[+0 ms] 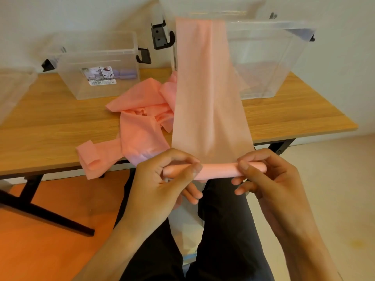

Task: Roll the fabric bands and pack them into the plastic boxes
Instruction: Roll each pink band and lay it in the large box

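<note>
Seen from my remote seat, dark trousers [223,230] fill the nearest ground, below and in front of the table [60,122]. Just off the table's front edge, my left hand [162,179] pinches the left end of a pink roll [217,169] between thumb and curled fingers. My right hand [269,179] grips the roll near its right end, thumb on top and fingers curled beneath. The roll lies level between the two hands. From it the unrolled pink band [207,98] runs taut up and away over the table; I cannot tell what holds its far end. Left of the band, a loose pile of pink bands [142,118] sprawls on the table, one strip drooping over the front edge. Along the table's back edge stand clear plastic boxes: a labelled box [97,74] at left holding something lilac, and a large box [269,57] at right, behind the band.
</note>
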The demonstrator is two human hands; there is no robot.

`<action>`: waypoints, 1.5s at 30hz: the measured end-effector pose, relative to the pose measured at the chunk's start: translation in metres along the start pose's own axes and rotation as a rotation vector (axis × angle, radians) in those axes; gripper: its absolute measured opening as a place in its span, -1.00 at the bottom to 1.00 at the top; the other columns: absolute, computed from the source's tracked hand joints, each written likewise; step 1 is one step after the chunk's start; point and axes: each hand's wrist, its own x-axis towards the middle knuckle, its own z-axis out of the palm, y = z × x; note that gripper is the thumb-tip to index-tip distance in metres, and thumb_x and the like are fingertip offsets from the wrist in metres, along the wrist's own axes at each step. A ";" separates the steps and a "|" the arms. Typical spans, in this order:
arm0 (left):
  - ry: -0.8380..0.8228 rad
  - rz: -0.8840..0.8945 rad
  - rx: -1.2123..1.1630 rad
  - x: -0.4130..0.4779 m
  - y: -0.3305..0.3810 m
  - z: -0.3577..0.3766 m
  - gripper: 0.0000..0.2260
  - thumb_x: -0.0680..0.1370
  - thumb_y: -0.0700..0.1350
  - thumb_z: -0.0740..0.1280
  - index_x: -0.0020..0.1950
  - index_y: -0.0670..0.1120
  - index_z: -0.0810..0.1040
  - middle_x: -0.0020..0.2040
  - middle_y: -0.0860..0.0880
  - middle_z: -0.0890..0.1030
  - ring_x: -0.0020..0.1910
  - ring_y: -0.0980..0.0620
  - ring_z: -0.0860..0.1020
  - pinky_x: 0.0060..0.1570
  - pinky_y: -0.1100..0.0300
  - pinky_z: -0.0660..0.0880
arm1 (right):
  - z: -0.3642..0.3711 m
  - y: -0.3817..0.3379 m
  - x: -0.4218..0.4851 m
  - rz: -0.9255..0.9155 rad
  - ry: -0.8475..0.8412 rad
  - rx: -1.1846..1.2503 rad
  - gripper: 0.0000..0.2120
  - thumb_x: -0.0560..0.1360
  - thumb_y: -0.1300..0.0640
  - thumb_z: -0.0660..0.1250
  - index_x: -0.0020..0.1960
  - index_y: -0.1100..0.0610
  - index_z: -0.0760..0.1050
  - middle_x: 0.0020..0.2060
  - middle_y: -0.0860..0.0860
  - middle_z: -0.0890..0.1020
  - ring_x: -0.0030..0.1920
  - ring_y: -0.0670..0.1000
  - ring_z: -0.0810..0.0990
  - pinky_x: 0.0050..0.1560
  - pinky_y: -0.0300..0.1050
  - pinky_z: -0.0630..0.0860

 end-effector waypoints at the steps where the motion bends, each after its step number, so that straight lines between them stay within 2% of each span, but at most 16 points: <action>1: -0.009 -0.010 -0.003 0.001 0.000 0.000 -0.90 0.52 0.02 0.44 -0.03 0.03 0.67 -0.33 -0.10 0.69 -0.42 -0.11 0.66 -0.44 -0.32 0.53 | 0.000 0.001 0.001 0.011 0.022 0.001 -0.67 0.30 -0.03 0.54 -0.09 0.20 0.66 -0.22 0.15 0.67 -0.34 0.12 0.66 -0.34 -0.16 0.62; 3: -0.052 -0.045 -0.008 0.002 0.000 -0.001 -0.86 0.49 0.01 0.46 0.02 0.04 0.66 -0.26 -0.09 0.72 -0.38 -0.10 0.67 -0.40 -0.26 0.58 | 0.001 0.003 0.003 0.021 0.067 -0.022 -0.69 0.34 0.04 0.47 -0.08 0.28 0.62 -0.29 0.18 0.64 -0.42 0.11 0.63 -0.38 -0.16 0.60; 6: -0.108 -0.076 -0.030 0.003 0.000 -0.002 -0.80 0.45 -0.11 0.50 0.06 -0.06 0.68 -0.17 -0.09 0.73 -0.31 -0.09 0.69 -0.35 0.03 0.63 | 0.000 0.002 0.004 0.007 0.084 -0.071 -0.68 0.39 0.05 0.41 -0.04 0.31 0.60 -0.35 0.22 0.61 -0.47 0.13 0.59 -0.40 -0.15 0.58; 7: -0.114 -0.066 -0.024 0.003 0.000 -0.002 -0.80 0.45 -0.14 0.47 0.07 -0.10 0.67 -0.16 -0.09 0.73 -0.30 -0.09 0.70 -0.36 0.06 0.63 | 0.000 0.001 0.004 0.008 0.070 -0.077 -0.68 0.39 0.04 0.41 -0.03 0.29 0.61 -0.36 0.22 0.62 -0.47 0.14 0.59 -0.40 -0.14 0.58; 11: -0.087 -0.037 0.023 0.005 0.000 -0.002 -0.83 0.49 -0.10 0.42 0.04 -0.12 0.67 -0.21 -0.06 0.73 -0.33 -0.09 0.70 -0.41 -0.05 0.62 | -0.003 -0.001 0.004 0.018 -0.015 -0.076 -0.68 0.34 0.10 0.47 0.03 0.23 0.63 -0.31 0.23 0.64 -0.42 0.15 0.61 -0.36 -0.10 0.61; 14: -0.074 -0.032 0.033 0.007 0.001 -0.001 -0.80 0.46 -0.06 0.44 0.04 -0.10 0.67 -0.20 -0.05 0.74 -0.31 -0.08 0.71 -0.40 0.02 0.62 | -0.004 -0.001 0.005 0.012 -0.002 -0.075 -0.71 0.36 0.12 0.46 0.00 0.28 0.62 -0.34 0.26 0.63 -0.45 0.15 0.60 -0.36 -0.13 0.61; 17: -0.036 -0.024 0.000 0.009 0.001 -0.001 -0.79 0.44 -0.14 0.47 0.06 -0.13 0.66 -0.13 -0.03 0.73 -0.27 -0.08 0.72 -0.39 0.15 0.61 | -0.003 -0.002 0.006 0.004 0.033 -0.060 -0.66 0.35 0.06 0.45 -0.04 0.31 0.61 -0.37 0.27 0.62 -0.48 0.14 0.57 -0.39 -0.14 0.59; 20: -0.025 -0.007 -0.026 0.012 0.000 0.001 -0.81 0.47 -0.18 0.44 0.06 -0.17 0.65 -0.15 -0.04 0.71 -0.30 -0.07 0.70 -0.39 0.21 0.58 | -0.002 -0.002 0.007 -0.007 0.038 -0.071 -0.65 0.35 -0.01 0.45 -0.08 0.28 0.61 -0.39 0.26 0.61 -0.49 0.15 0.56 -0.40 -0.15 0.58; 23: -0.025 -0.013 -0.032 0.013 0.001 0.001 -0.83 0.48 -0.15 0.41 0.02 -0.19 0.65 -0.20 -0.08 0.71 -0.37 -0.05 0.66 -0.39 0.20 0.57 | 0.000 -0.004 0.009 -0.025 0.002 -0.066 -0.72 0.35 0.00 0.46 -0.05 0.17 0.65 -0.27 0.21 0.66 -0.38 0.17 0.65 -0.35 -0.11 0.61; 26: -0.024 -0.029 -0.051 0.014 0.002 0.002 -0.82 0.48 -0.12 0.40 0.00 -0.21 0.63 -0.21 -0.09 0.73 -0.38 -0.07 0.66 -0.37 0.18 0.59 | 0.000 -0.005 0.012 -0.028 -0.017 -0.059 -0.72 0.36 0.09 0.48 0.02 0.20 0.64 -0.19 0.18 0.67 -0.26 0.20 0.70 -0.30 -0.08 0.65; 29: -0.018 -0.031 -0.075 0.016 0.004 0.002 -0.83 0.46 -0.17 0.44 0.01 -0.20 0.64 -0.17 -0.09 0.72 -0.29 -0.08 0.71 -0.36 0.20 0.60 | 0.000 -0.003 0.015 -0.014 -0.014 -0.038 -0.76 0.37 0.15 0.47 -0.04 0.27 0.62 -0.25 0.20 0.66 -0.34 0.13 0.67 -0.31 -0.10 0.64; 32: -0.024 -0.025 -0.088 0.018 0.004 0.000 -0.82 0.44 -0.27 0.47 0.04 -0.20 0.63 -0.14 -0.08 0.72 -0.22 -0.08 0.72 -0.33 0.20 0.61 | 0.002 -0.005 0.019 -0.010 0.001 -0.020 -0.77 0.36 0.08 0.48 -0.12 0.24 0.63 -0.32 0.20 0.65 -0.43 0.09 0.61 -0.35 -0.14 0.59; 35: 0.006 -0.010 -0.086 0.019 0.004 0.000 -0.85 0.44 -0.25 0.46 0.00 -0.19 0.64 -0.22 -0.08 0.71 -0.31 -0.07 0.71 -0.31 0.21 0.61 | 0.003 -0.005 0.022 -0.030 0.005 -0.036 -0.76 0.37 0.10 0.47 -0.06 0.25 0.64 -0.31 0.23 0.65 -0.44 0.11 0.61 -0.37 -0.12 0.60; 38: 0.057 0.002 -0.053 0.020 0.004 -0.001 -0.86 0.45 -0.17 0.45 -0.03 -0.17 0.65 -0.34 -0.07 0.68 -0.39 -0.06 0.68 -0.30 0.17 0.62 | 0.005 -0.006 0.025 -0.034 -0.016 -0.060 -0.71 0.36 0.15 0.47 0.06 0.21 0.63 -0.22 0.17 0.68 -0.30 0.15 0.69 -0.31 -0.09 0.64; 40: 0.072 0.004 -0.048 0.020 0.005 -0.002 -0.88 0.46 -0.17 0.44 -0.04 -0.17 0.65 -0.37 -0.08 0.67 -0.41 -0.07 0.67 -0.31 0.19 0.62 | 0.006 -0.004 0.028 -0.010 -0.045 -0.049 -0.72 0.36 0.19 0.47 0.06 0.21 0.62 -0.19 0.17 0.69 -0.24 0.16 0.71 -0.29 -0.11 0.65; 45: -0.040 -0.024 -0.061 0.020 0.009 -0.006 -0.79 0.43 -0.20 0.46 0.05 -0.16 0.63 -0.30 -0.10 0.68 -0.40 -0.07 0.66 -0.32 0.19 0.60 | 0.009 -0.001 0.028 -0.029 0.003 -0.018 -0.80 0.36 0.17 0.46 -0.06 0.25 0.62 -0.27 0.16 0.66 -0.38 0.10 0.66 -0.34 -0.15 0.62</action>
